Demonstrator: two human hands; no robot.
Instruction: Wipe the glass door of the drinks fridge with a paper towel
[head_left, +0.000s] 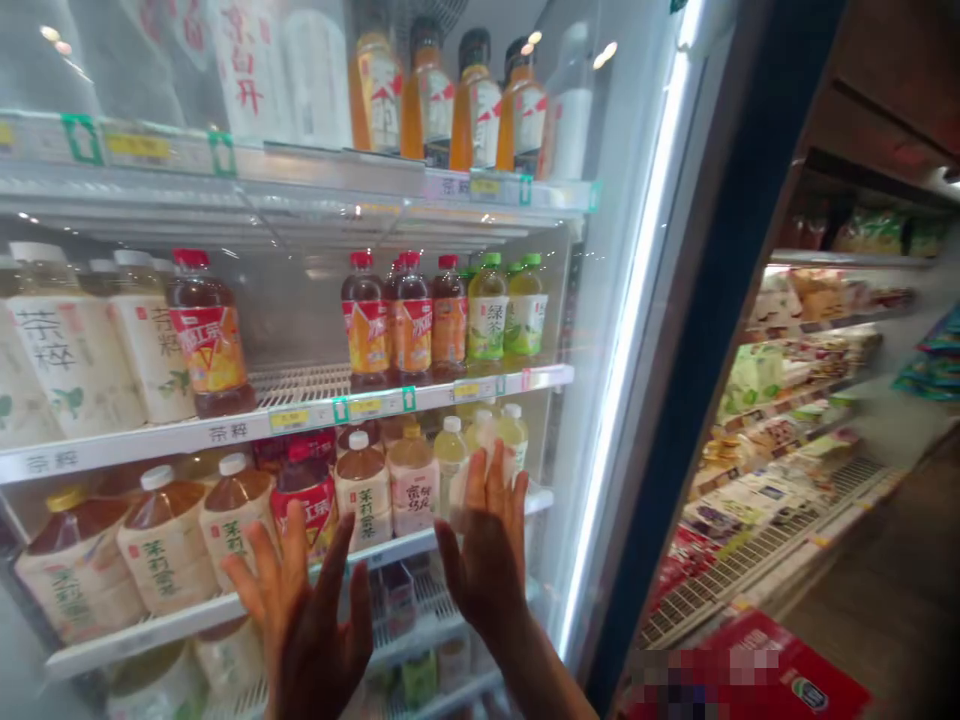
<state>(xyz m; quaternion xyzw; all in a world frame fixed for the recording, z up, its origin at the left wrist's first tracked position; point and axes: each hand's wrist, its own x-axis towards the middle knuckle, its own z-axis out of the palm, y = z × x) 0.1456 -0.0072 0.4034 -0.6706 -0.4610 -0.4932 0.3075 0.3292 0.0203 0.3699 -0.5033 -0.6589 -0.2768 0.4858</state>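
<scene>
Both hands are raised before a lit drinks fridge, its shelves filled with bottles. My left hand [307,610] has its fingers spread and holds nothing; it partly covers a red-labelled tea bottle [304,490]. To the right, my right hand [487,550] is also open, fingers stretched upward, nearest the pale bottles [452,450] on the same shelf. Whether either hand touches glass in front of the bottles I cannot tell. Between the hands stand a jasmine tea bottle [364,495] and a pink-labelled bottle [412,480].
The middle shelf [225,432] carries white-labelled bottles [71,350], red-capped tea bottles [367,325] and green tea bottles [487,315]. Amber bottles [427,100] stand higher up. A bright light strip [637,300] and dark frame [720,300] edge the fridge. Packaged goods fill another cooler [780,400] at right.
</scene>
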